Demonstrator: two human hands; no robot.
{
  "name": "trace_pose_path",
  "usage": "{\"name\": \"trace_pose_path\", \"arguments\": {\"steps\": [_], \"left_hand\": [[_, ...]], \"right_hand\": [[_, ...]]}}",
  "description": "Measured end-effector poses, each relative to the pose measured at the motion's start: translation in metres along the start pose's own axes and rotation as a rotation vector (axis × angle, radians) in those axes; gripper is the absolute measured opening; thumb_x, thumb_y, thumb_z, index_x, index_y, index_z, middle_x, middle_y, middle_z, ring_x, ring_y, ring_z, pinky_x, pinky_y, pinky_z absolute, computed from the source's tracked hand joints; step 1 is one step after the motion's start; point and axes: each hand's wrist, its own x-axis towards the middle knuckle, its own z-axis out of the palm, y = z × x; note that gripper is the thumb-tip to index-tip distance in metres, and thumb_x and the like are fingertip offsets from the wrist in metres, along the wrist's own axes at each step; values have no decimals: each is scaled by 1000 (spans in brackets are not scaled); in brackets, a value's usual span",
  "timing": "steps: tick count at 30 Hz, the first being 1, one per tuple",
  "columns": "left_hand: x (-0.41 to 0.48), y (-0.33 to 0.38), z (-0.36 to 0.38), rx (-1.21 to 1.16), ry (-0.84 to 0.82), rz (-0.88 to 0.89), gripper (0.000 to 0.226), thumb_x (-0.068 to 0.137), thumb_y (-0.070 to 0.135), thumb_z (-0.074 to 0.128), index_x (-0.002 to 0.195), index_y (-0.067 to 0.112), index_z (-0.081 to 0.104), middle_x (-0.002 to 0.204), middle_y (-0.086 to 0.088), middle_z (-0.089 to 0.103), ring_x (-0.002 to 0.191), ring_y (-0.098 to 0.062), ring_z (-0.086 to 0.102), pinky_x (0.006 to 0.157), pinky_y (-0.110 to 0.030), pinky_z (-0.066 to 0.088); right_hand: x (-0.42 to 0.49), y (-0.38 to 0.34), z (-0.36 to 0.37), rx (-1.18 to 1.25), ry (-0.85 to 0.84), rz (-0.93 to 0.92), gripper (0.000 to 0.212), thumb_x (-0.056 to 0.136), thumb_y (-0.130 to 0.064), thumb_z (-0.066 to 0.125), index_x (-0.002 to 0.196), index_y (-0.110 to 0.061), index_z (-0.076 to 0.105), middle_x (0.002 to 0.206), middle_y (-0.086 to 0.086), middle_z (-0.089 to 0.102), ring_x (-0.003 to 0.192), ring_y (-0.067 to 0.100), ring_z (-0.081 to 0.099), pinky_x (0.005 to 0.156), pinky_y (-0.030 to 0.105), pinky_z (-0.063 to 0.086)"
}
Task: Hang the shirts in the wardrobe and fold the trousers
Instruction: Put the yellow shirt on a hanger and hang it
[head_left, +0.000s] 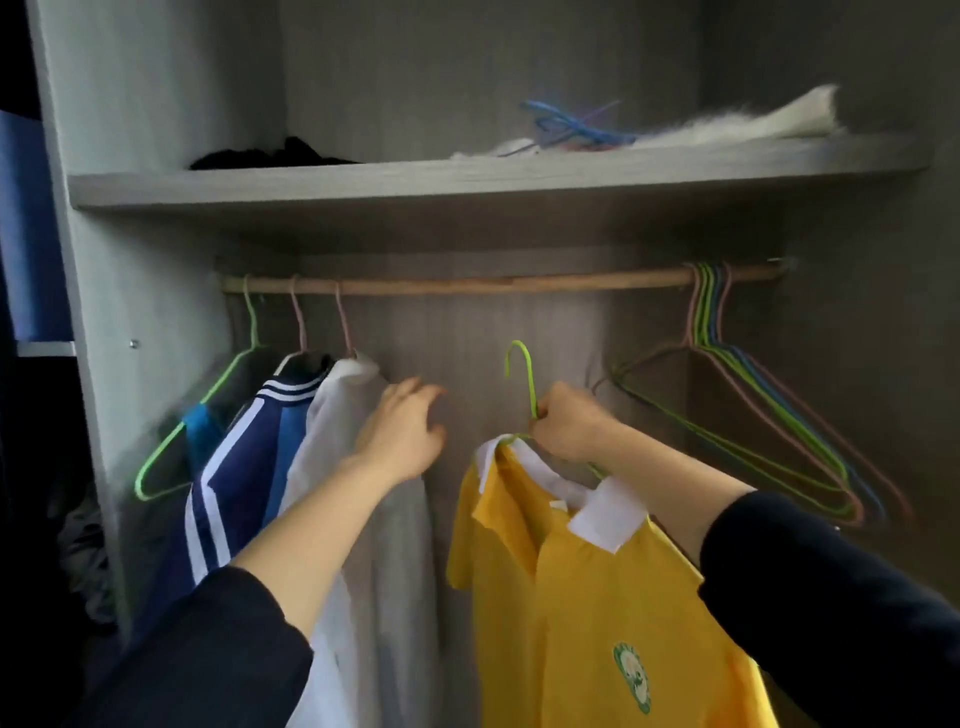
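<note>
The right hand (566, 426) was clenched round the neck of a green wire hanger (521, 371), just under its hook, and the yellow shirt (597, 597) with the white collar hung from that hanger below the fist. The hook stood upright in the open middle of the wardrobe, below the wooden rail (493, 285) and not touching it. The left hand (405, 431) was released, its fingers loosely spread and holding nothing, at the shoulder of a white shirt (363, 519); whether it actually touched the cloth could not be told. That white shirt hung on a pink hanger at the left end of the rail, just beside a navy top with white stripes (244, 457), and beyond that was another green hanger (208, 410) carrying something blue. At the right end of the rail hung a tight bunch of bare hangers (753, 415), well apart from the yellow shirt. On the shelf (415, 182) above lay a few blue hangers (576, 127), a white fluffy piece (753, 122) and a dark cloth (275, 153).
</note>
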Motion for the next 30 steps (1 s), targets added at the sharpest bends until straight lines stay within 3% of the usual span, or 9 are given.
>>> {"name": "trace_pose_path", "arguments": {"steps": [4, 7, 10, 13, 15, 18, 23, 30], "left_hand": [[55, -31, -25, 56, 101, 41, 65, 88, 21, 59, 147, 17, 32, 153, -13, 28, 140, -31, 26, 112, -41, 27], [87, -47, -41, 88, 151, 64, 72, 88, 24, 59, 150, 18, 24, 154, -12, 24, 140, -32, 24, 109, -43, 32], [111, -59, -51, 137, 179, 109, 75, 86, 20, 61, 150, 19, 22, 157, -10, 20, 144, -30, 17, 115, -42, 21], [123, -70, -49, 208, 160, 107, 80, 84, 20, 61, 151, 19, 17, 158, -7, 15, 147, -30, 6, 119, -39, 8], [125, -77, -45, 255, 161, 117, 84, 84, 21, 60, 152, 21, 12, 159, -4, 11, 147, -30, 2, 120, -40, 8], [125, -85, -45, 260, 191, 156, 85, 82, 18, 62, 152, 24, 14, 159, -1, 13, 148, -29, 6, 119, -40, 11], [131, -93, -53, 217, 203, 204, 81, 80, 10, 60, 150, 27, 24, 157, 2, 22, 145, -27, 15, 117, -41, 13], [138, -107, -57, 111, 191, 249, 81, 76, -2, 54, 148, 28, 30, 155, 4, 28, 145, -22, 19, 115, -36, 19]], "right_hand": [[47, -31, -13, 44, 122, -5, 17, 88, -19, 57, 87, -4, 66, 91, 14, 68, 87, 31, 66, 64, 30, 46], [77, -52, -21, 97, 243, -19, 21, 90, -22, 56, 90, -5, 69, 91, 15, 68, 88, 32, 65, 67, 31, 45], [104, -69, -22, 123, 298, -44, 23, 91, -23, 56, 90, -5, 70, 88, 14, 65, 89, 31, 64, 67, 29, 41], [126, -79, -9, 141, 287, -55, 23, 92, -24, 55, 91, -5, 69, 82, 10, 63, 86, 30, 65, 66, 27, 42], [136, -84, 4, 152, 295, -54, 24, 92, -26, 56, 98, -5, 66, 91, 11, 64, 89, 30, 63, 68, 27, 44], [150, -95, 15, 195, 318, -54, 22, 93, -27, 55, 102, -7, 60, 95, 9, 61, 87, 27, 60, 67, 28, 42], [165, -114, 25, 235, 261, -52, 14, 95, -27, 56, 90, -14, 54, 84, 4, 59, 75, 20, 57, 55, 24, 38], [178, -126, 59, 312, 133, -78, 29, 95, -30, 57, 96, -2, 66, 97, 14, 69, 92, 29, 65, 81, 36, 54]]}}
